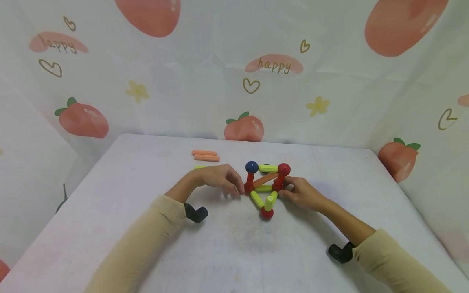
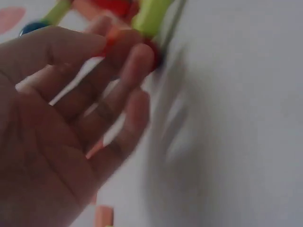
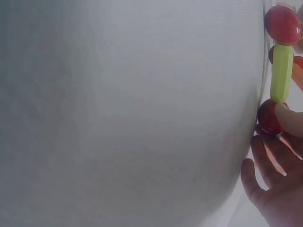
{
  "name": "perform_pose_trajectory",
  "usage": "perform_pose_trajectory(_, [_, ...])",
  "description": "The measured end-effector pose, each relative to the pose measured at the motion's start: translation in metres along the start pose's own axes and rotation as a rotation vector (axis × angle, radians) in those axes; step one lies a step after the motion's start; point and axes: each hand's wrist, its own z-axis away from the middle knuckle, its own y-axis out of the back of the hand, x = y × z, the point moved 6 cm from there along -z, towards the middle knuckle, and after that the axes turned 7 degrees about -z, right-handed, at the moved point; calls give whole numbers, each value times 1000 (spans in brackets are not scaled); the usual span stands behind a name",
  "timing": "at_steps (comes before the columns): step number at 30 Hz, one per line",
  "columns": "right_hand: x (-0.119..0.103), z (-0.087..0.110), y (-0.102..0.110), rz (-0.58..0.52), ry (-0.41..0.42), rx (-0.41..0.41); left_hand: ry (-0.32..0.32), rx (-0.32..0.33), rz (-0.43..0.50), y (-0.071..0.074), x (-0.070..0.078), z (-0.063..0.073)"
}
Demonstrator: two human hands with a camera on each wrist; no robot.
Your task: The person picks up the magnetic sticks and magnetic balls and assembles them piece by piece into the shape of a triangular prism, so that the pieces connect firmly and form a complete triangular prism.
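A ball-and-rod toy frame [image 1: 263, 188] stands on the table. Its top has a blue ball [image 1: 252, 167] and a red ball [image 1: 284, 169], joined by a yellow-green rod [image 1: 268, 168]. An orange rod [image 1: 265, 179] slants between two red uprights. From the front red ball [image 1: 267, 213] a yellow-green rod [image 1: 269, 203] sticks up. My left hand [image 1: 221, 178] is at the lower left red ball [image 1: 249, 188], thumb and fingertips closed about it, partly hidden. With thumb and fingers my right hand [image 1: 303, 193] pinches the lower right red ball [image 3: 269, 117].
Two orange rods [image 1: 206, 158] lie at the back, left of the frame. A yellow-green rod [image 1: 200, 167] is mostly covered by the left hand. Some dark object [image 1: 266, 165] shows partly behind the frame. A patterned cloth [image 1: 205, 101] hangs beyond the table's far edge.
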Motion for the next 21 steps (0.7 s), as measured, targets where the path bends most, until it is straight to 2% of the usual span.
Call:
perform_pose_trajectory(2, [0, 0, 0, -10, -3, 0, 63, 54, -18, 13, -5, -2])
perform_pose_trajectory(5, [0, 0, -1, -17, 3, 4, 98, 182, -23, 28, -9, -9])
perform_pose_trajectory(8, [1, 0, -1, -16, 9, 4, 84, 300, -1, 36, -12, -21])
perform_pose_trajectory(10, [1, 0, -1, -10, 10, 2, 57, 344, -5, 38, -13, -30])
perform_pose_trajectory(12, [1, 0, -1, -10, 3, 1, 19, 361, -23, 37, -14, -39])
perform_pose_trajectory(17, [1, 0, -1, -19, -24, -2, -90, 349, -98, 31, -8, -58])
perform_pose_trajectory(21, [-1, 0, 0, -17, -32, 0, -85, 348, -110, 30, -5, -69])
